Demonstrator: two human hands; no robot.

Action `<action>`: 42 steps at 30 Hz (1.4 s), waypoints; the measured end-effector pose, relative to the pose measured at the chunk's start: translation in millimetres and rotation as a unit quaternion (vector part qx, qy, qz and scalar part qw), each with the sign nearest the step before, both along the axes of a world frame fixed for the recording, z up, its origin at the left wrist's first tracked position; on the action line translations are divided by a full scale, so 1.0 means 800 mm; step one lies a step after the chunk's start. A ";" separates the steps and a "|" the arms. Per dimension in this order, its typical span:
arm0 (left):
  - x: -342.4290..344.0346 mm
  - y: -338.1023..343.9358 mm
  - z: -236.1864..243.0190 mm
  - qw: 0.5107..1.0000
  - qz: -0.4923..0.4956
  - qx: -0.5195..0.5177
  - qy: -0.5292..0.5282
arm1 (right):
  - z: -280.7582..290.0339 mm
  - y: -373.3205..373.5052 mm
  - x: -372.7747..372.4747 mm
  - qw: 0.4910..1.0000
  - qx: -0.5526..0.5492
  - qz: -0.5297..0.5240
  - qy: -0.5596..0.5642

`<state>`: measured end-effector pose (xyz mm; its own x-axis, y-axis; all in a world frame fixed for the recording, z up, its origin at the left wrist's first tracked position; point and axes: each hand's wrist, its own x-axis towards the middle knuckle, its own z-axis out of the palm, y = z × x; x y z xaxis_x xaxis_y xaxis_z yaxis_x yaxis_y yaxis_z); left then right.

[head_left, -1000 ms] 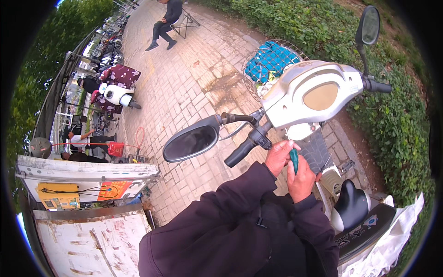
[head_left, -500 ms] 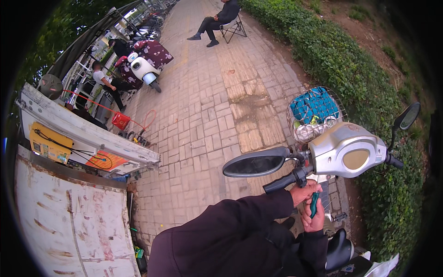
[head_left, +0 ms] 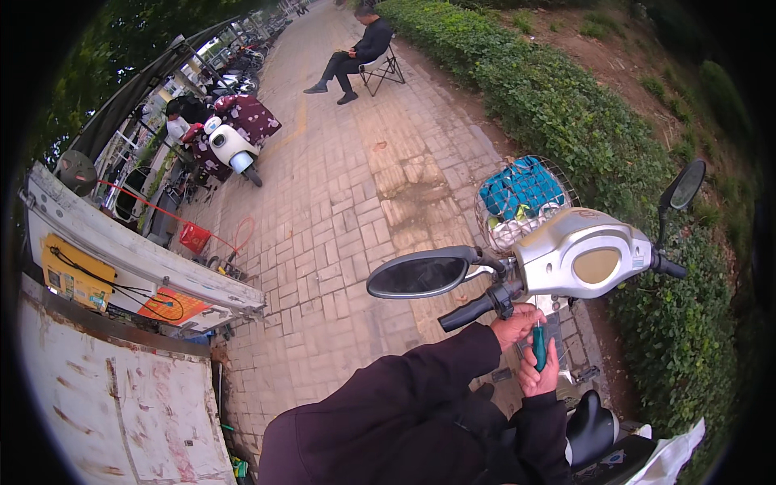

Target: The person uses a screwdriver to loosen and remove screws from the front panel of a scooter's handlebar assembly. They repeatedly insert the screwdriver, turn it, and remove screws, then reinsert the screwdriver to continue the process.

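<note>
My right hand (head_left: pixel 535 370) grips a green-handled screwdriver (head_left: pixel 538 347) held upright below the scooter's silver handlebar housing (head_left: pixel 586 242). Just above it, my left hand (head_left: pixel 515 327) is pinched at the screwdriver's metal shaft; what exactly lies between those fingertips is too small to make out. The black left grip (head_left: pixel 465 314) and an oval mirror (head_left: pixel 416 273) are beside my hands. A wire front basket (head_left: pixel 525 202) holds blue cloth and pale items.
A rusty white metal cart (head_left: pixel 113 412) with a yellow box stands left, near a red bucket (head_left: pixel 194 237). Beyond are parked scooters (head_left: pixel 230 149) and people. A seated person (head_left: pixel 360 52) is up the paved walk (head_left: pixel 323 202); a hedge (head_left: pixel 558 113) runs along the right.
My view has swung up the walk since a second ago, so my hands and handlebar sit lower and farther right. Both hands keep their grip, close together at the screwdriver.
</note>
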<state>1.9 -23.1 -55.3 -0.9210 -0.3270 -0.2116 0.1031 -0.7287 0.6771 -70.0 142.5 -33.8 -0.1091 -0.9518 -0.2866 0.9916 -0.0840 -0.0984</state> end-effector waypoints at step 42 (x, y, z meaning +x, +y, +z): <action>0.000 -0.021 0.027 0.998 0.032 -0.033 -0.036 | 0.048 -0.034 0.029 0.357 0.318 -0.190 0.858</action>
